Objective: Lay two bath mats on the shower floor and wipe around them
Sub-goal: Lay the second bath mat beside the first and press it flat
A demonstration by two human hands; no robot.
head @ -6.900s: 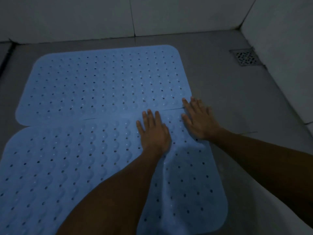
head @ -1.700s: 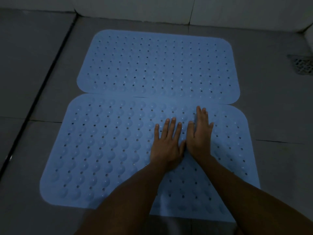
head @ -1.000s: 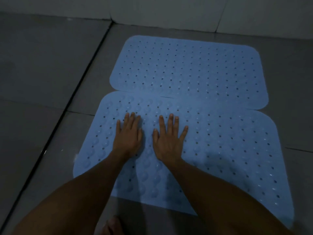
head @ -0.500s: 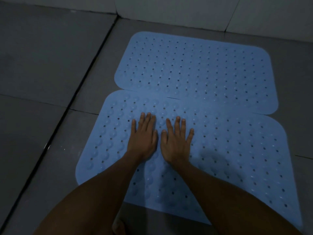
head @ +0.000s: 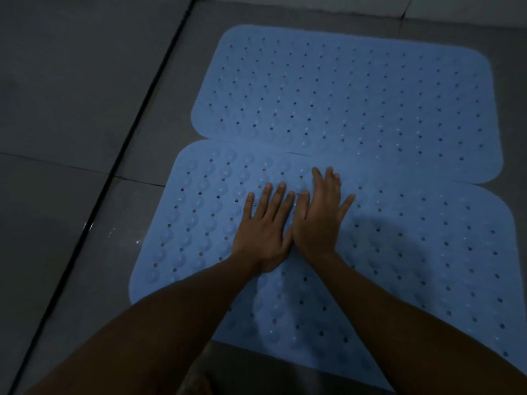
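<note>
Covering most of the dim scene is a grey tiled shower floor (head: 74, 115), crossed by thin grout lines and one dark channel running diagonally down the left side; a strip of pale wall (head: 328, 2) shows along the top edge. Both forearms reach in from the bottom of the view. The left hand (head: 265, 223) lies flat, palm down, fingers straight and slightly spread, pressing on the near bath mat (head: 413, 266). The right hand (head: 319, 215) lies flat just beside it, fingers straight, thumb spread to the right, its inner edge touching the left hand. Neither hand holds anything. The near bath mat is light blue with rounded corners, dotted with small holes and raised round bumps, and lies flat on the floor. The far bath mat (head: 356, 95), same colour and pattern, lies flat beyond it, closer to the wall, the two long edges meeting along a seam just past the fingertips
</note>
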